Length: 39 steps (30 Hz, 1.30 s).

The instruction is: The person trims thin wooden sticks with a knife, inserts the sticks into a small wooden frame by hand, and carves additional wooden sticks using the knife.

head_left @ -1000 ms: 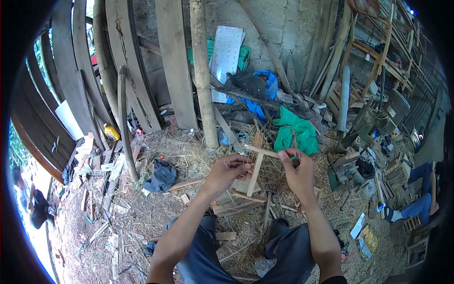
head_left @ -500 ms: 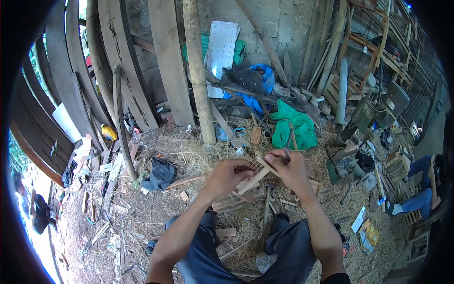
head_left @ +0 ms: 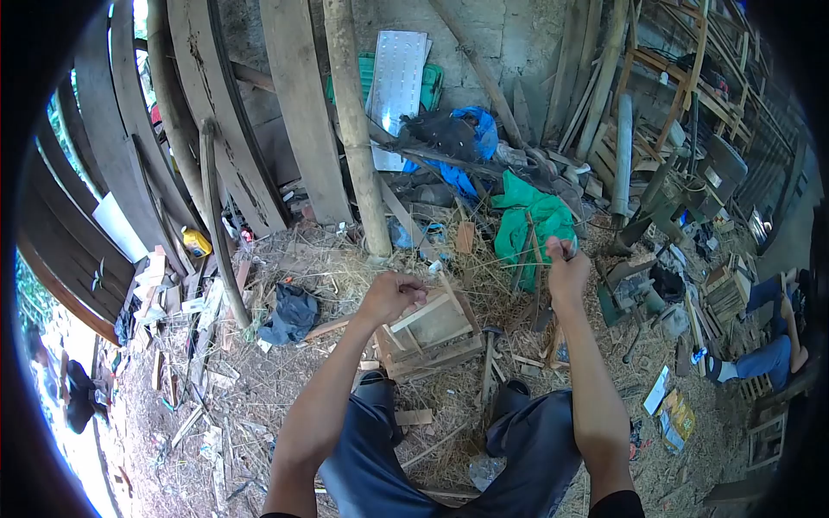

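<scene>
My left hand is closed, fingers curled, beside a small frame of pale wooden strips. Whatever its fingertips pinch, if anything, is too small to make out. Under the frame is a low wooden block on the ground between my feet. My right hand is raised to the right, apart from the frame, with its fingers curled closed in front of a green plastic sheet. I cannot see what lies inside that hand. A hammer stands head up just right of the block.
Wood scraps and straw litter the ground. A black plastic bag lies to the left, near a leaning wooden pole. Upright planks line the left side. At the far right another person's leg shows, beyond a pile of wood and machinery.
My hands were together holding the pale wooden strips above the block. Now the strips rest on the block, my right hand has moved right and up, and my left hand slightly left.
</scene>
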### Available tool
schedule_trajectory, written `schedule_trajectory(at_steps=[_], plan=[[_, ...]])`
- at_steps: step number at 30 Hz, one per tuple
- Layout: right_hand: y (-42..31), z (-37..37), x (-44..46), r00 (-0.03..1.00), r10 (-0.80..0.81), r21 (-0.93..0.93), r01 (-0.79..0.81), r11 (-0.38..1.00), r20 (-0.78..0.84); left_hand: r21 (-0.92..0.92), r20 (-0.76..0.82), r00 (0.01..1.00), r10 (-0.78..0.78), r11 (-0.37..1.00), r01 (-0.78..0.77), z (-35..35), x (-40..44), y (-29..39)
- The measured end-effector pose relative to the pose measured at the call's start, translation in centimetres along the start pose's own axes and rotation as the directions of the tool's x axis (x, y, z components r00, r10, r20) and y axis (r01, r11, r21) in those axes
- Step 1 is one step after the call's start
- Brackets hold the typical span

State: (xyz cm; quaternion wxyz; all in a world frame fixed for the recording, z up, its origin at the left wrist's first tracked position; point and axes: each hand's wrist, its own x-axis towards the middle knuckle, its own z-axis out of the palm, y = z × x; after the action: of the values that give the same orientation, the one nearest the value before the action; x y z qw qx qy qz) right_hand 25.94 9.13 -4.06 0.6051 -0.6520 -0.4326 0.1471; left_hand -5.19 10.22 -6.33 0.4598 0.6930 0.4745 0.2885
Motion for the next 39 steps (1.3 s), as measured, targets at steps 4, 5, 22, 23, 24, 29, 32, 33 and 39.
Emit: schedule_trajectory(at_steps=[4,5,22,23,24,29,32,33,39], plan=[[0.6,-0.4,-0.2,0.991,0.032,-0.053,-0.025,0.998,0.133,-0.168,-0.063,0.995,-0.077,0.984,0.066,-0.1,0.7,-2.4],[0.8,-0.3,-0.7,0.961,0.041,-0.182,0.011,0.983,0.275,-0.168,-0.06,0.995,-0.077,0.984,0.066,0.0,0.9,-2.7],[9.4,6.3,-5.2,0.512,0.523,-0.67,0.148,0.728,0.681,-0.697,0.055,0.782,-0.621,0.537,0.475,10.8,6.0,-13.1],[9.2,6.3,-5.7,0.502,0.406,-0.561,0.204,0.802,0.763,-0.698,0.053,0.777,-0.628,0.533,0.478,11.1,6.0,-13.3],[9.4,6.4,-6.2,0.486,0.279,-0.441,0.255,0.861,0.828,-0.718,0.06,0.799,-0.599,0.529,0.451,11.4,6.2,-13.7],[10.6,7.6,-8.3,0.409,0.245,-0.391,0.322,0.862,0.879,-0.76,0.048,0.826,-0.561,0.516,0.394,12.1,6.7,-16.5],[9.5,8.1,-8.3,0.405,0.31,-0.424,0.23,0.876,0.86,-0.581,-0.074,0.844,-0.531,0.711,0.397,11.5,6.6,-17.9],[9.2,8.2,-8.2,0.389,0.403,-0.478,0.116,0.871,0.829,-0.549,-0.138,0.853,-0.504,0.755,0.358,11.3,6.6,-18.6],[9.7,7.3,-7.6,0.376,0.234,-0.327,0.205,0.923,0.896,0.053,-0.461,0.776,-0.429,0.86,0.507,9.2,3.8,-17.0]])
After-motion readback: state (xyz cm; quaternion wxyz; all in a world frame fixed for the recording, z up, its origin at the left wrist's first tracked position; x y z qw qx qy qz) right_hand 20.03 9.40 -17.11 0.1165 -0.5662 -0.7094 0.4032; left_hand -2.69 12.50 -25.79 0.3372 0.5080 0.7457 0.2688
